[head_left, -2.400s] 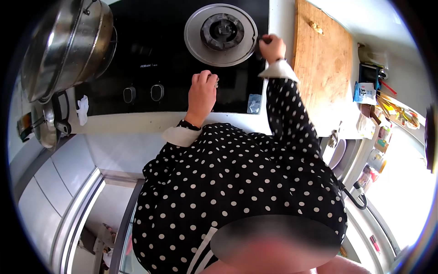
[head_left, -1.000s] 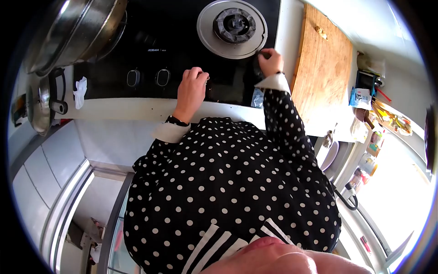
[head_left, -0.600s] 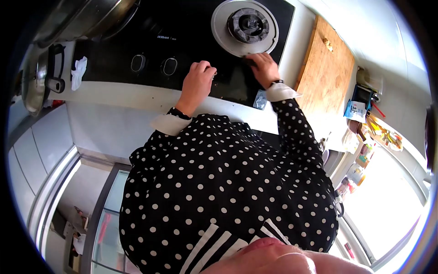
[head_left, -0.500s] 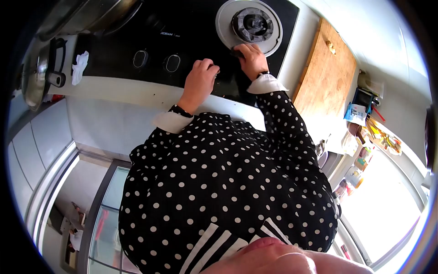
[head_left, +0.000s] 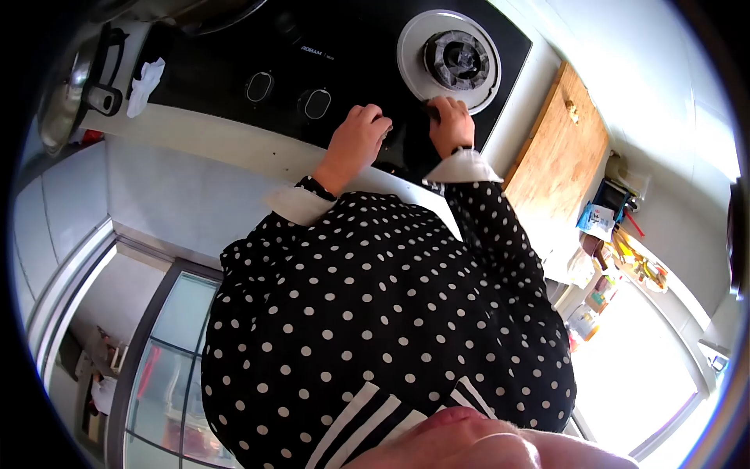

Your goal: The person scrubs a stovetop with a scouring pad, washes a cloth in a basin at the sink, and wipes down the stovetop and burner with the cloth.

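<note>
Over the front part of the black stovetop [head_left: 211, 59], my left hand [head_left: 357, 144] is closed, its fingers curled round something small that I cannot make out. My right hand [head_left: 451, 125] pinches a dark item, mostly hidden by the fingers, at the near edge of the round metal burner plate [head_left: 414, 59]. The burner [head_left: 457, 61] sits in the middle of that plate. Two control knobs [head_left: 316, 103] are to the left of my left hand.
A wooden board [head_left: 558, 148] lies on the counter at the right, with a small yellowish piece [head_left: 573, 111] on it. Beyond it is a blue-and-white packet [head_left: 597, 222]. At the left are a crumpled white tissue [head_left: 145, 86] and a pan with a black handle [head_left: 103, 98].
The view has turned and shifted, so the stove appears rotated. My right hand has moved from the stove's right side to the burner plate's near edge. My left hand remains closed.
</note>
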{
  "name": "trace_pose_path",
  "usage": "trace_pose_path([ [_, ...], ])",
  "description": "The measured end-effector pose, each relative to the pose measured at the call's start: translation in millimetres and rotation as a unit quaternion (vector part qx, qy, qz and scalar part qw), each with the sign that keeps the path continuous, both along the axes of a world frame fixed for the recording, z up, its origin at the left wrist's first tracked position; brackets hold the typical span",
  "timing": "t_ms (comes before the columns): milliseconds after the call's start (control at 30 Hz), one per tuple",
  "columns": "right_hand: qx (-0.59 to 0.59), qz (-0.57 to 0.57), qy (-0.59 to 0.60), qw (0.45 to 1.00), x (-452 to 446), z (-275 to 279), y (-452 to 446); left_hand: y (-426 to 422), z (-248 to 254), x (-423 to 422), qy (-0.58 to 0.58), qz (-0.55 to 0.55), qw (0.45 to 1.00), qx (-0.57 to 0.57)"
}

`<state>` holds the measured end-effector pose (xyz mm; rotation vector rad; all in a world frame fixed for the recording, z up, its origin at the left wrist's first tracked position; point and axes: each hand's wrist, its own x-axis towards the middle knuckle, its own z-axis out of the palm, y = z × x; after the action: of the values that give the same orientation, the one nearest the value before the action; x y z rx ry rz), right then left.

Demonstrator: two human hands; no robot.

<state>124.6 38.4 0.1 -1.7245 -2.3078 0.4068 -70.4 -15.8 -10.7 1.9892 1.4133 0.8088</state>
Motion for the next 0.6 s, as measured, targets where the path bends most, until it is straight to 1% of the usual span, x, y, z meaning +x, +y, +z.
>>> trace_pose_path([
  [67, 0.02, -0.01, 0.001, 1.0, -8.0, -6.6, 2.0, 0.9, 0.2, 1.1, 0.0, -0.003, 1.0, -0.001],
  [133, 0.067, 0.031, 0.047, 0.996, -30.2, -12.9, 20.0, 0.5, 4.4, -2.2, 0.007, -0.013, 1.0, -0.005],
  [200, 0.037, 0.029, 0.056, 0.997, -40.2, -7.4, 27.1, -0.4, 7.7, -5.7, -0.017, -0.02, 0.999, -0.029],
  [267, 0.014, 0.022, 0.053, 0.998, -24.0, -4.3, 20.8, -3.0, 13.8, -12.6, -0.034, -0.022, 0.998, -0.041],
  [300, 0.034, 0.029, 0.029, 0.999, -8.2, -9.2, 12.6, -5.3, 17.9, -14.7, -0.043, -0.016, 0.998, -0.04],
  [333, -0.026, 0.003, 0.004, 1.0, -1.9, -2.0, 7.1, -6.6, 21.4, -15.8, -0.053, -0.008, 0.998, -0.039],
  [400, -0.007, 0.017, -0.002, 1.0, -8.4, -5.4, 12.6, -6.9, 26.7, -20.7, -0.064, -0.012, 0.997, -0.031],
  [467, 0.026, 0.033, 0.046, 0.998, -37.9, -12.3, 32.1, -8.5, 30.7, -25.1, -0.083, -0.025, 0.996, -0.026],
  [500, 0.031, 0.045, 0.042, 0.998, -49.0, -12.9, 45.1, -8.4, 32.0, -25.8, -0.101, -0.011, 0.994, -0.038],
  [567, -0.003, 0.03, 0.078, 0.996, -59.0, 5.3, 55.9, -7.4, 36.7, -28.7, -0.133, 0.012, 0.989, -0.058],
  [600, -0.021, 0.02, 0.095, 0.995, -61.2, 12.8, 57.9, -6.9, 40.3, -30.2, -0.177, 0.049, 0.98, -0.072],
])
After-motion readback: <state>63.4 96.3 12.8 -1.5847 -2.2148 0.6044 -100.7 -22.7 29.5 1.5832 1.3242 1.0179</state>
